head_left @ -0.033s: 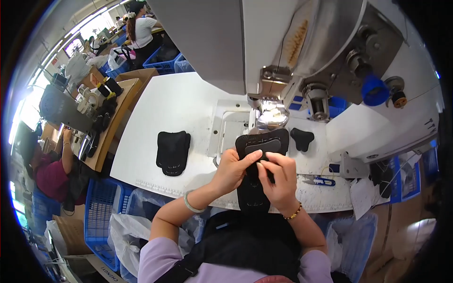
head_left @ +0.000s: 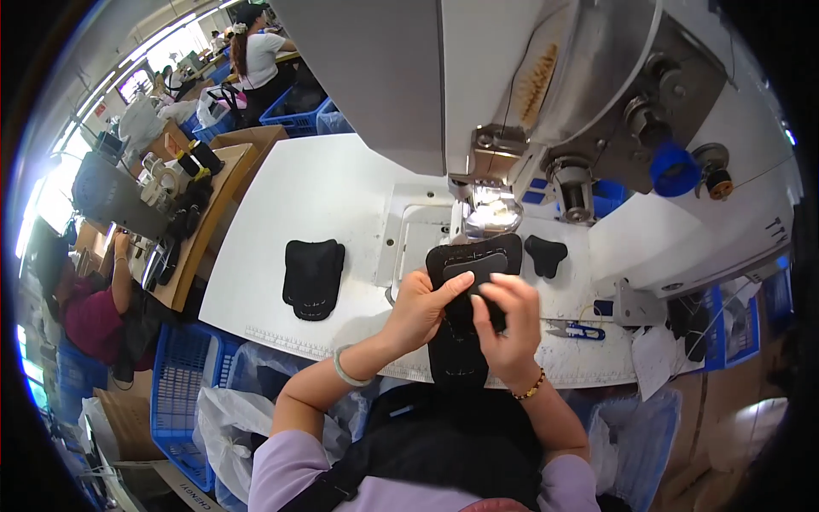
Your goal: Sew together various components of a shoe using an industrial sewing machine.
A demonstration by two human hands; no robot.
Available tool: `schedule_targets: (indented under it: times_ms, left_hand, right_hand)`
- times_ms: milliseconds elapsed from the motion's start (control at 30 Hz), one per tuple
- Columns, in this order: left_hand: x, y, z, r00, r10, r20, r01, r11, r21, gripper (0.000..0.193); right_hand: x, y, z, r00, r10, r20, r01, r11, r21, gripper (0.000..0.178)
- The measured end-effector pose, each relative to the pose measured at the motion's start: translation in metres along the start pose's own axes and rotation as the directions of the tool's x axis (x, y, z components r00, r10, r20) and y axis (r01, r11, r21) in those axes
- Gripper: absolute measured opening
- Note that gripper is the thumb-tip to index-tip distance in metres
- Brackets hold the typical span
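My left hand (head_left: pixel 416 311) is closed on a long black fabric piece (head_left: pixel 459 358) with pale stitching, its thumb pressing on top. A smooth dark oval pad (head_left: pixel 475 266) lies on the piece's wide far end, just beyond the thumb. My right hand (head_left: pixel 514 331) hovers over the piece's right side, fingers curled and fingertips smeared by motion; whether they pinch anything is hidden. The near end of the piece hangs over the table edge towards me. A sewing machine's needle area (head_left: pixel 493 209) sits just beyond the far end.
On the white table (head_left: pixel 256 230), stacked black fabric pieces (head_left: pixel 312 280) lie left and a small three-lobed black piece (head_left: pixel 546 255) right. Blue-handled thread snips (head_left: pixel 583 331) rest near the right front edge. Blue baskets (head_left: pixel 183 401) stand below. Co-workers sit and stand at left.
My right hand has shifted slightly right, its fingertips lifting from beside my left thumb. The left hand and the black fabric piece stay in place.
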State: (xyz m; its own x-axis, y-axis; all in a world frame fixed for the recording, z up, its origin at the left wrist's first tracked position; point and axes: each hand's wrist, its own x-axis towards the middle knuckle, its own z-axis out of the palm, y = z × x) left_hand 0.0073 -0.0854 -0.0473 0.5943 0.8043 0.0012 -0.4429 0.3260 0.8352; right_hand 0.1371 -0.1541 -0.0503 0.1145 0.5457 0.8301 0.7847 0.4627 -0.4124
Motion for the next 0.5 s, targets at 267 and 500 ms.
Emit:
schedule_targets:
  times_ms: [267, 500]
  left_hand:
    - [0.006, 0.005, 0.011, 0.999, 0.027, -0.038, -0.029, 0.998, -0.058, 0.016]
    - [0.010, 0.004, 0.005, 0.996, 0.071, -0.052, -0.071, 0.997, -0.012, 0.015]
  right_hand:
    - [0.011, 0.012, 0.006, 0.757, 0.619, 0.208, -0.618, 0.576, 0.535, 0.019]
    - [0.018, 0.012, 0.011, 0.765, 0.612, 0.203, -0.602, 0.565, 0.564, 0.020]
